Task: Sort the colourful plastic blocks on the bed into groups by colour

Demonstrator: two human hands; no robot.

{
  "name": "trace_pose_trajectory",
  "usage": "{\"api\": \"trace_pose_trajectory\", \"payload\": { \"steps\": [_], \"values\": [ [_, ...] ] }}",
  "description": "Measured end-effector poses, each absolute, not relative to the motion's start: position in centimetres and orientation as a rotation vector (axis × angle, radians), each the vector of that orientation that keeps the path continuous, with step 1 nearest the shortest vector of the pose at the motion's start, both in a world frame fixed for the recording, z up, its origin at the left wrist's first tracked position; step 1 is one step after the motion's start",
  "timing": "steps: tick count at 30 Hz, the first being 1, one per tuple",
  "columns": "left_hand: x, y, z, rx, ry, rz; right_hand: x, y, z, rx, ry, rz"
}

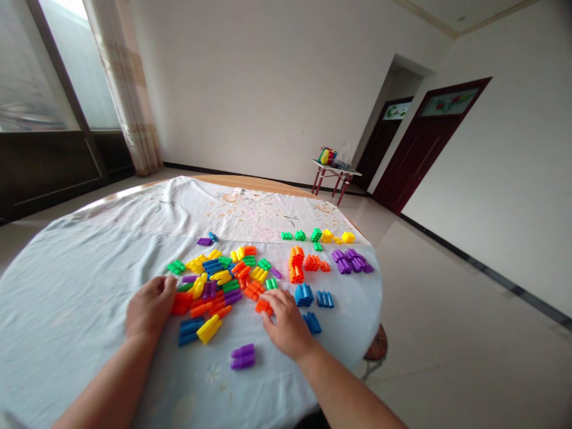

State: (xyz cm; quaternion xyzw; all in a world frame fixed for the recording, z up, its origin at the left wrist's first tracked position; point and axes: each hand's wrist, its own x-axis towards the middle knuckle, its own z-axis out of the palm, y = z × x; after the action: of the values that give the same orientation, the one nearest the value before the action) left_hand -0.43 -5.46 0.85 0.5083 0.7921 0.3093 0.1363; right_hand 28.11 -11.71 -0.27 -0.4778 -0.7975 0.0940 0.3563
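Note:
My left hand (151, 307) lies at the left edge of a mixed pile of plastic, tube-shaped building blocks, its fingers curled against an orange block (181, 304). Part of that block is hidden by the fingers. On the pile's right side, my right hand (288, 325) has its thumb and fingers closed about a smaller orange block (264, 306). Between the hands lie yellow, blue, green, purple and orange blocks. Nearest to me are a yellow block (209, 329), a blue block (190, 331) and a purple block (243, 356).
Right of the pile, blocks stand grouped by colour: green (300, 236), yellow (348, 238), orange (296, 265), purple (352, 261) and blue (304, 295). A pale cloth (89, 286) covers the round table. A stool (378, 344) shows beside the table; a small table (337, 168) stands beyond.

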Motion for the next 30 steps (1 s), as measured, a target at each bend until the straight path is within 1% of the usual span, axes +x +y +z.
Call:
{"api": "trace_pose_trajectory", "payload": {
  "steps": [15,18,25,30],
  "values": [
    [-0.5,-5.7,-0.1,1.463,2.268,1.0,27.7,-11.9,-1.1,-1.099,-1.954,0.335],
    [-0.6,-5.8,-0.3,1.45,2.274,1.038,27.3,-12.4,-0.7,-1.044,-2.009,0.38],
    [-0.7,-5.7,-0.6,1.409,2.301,1.09,26.7,-13.9,0.0,-0.814,-2.301,0.601],
    [-0.7,-5.7,-0.4,1.409,2.289,1.09,26.6,-13.1,-1.0,-0.971,-2.217,0.483]
  ]
}}
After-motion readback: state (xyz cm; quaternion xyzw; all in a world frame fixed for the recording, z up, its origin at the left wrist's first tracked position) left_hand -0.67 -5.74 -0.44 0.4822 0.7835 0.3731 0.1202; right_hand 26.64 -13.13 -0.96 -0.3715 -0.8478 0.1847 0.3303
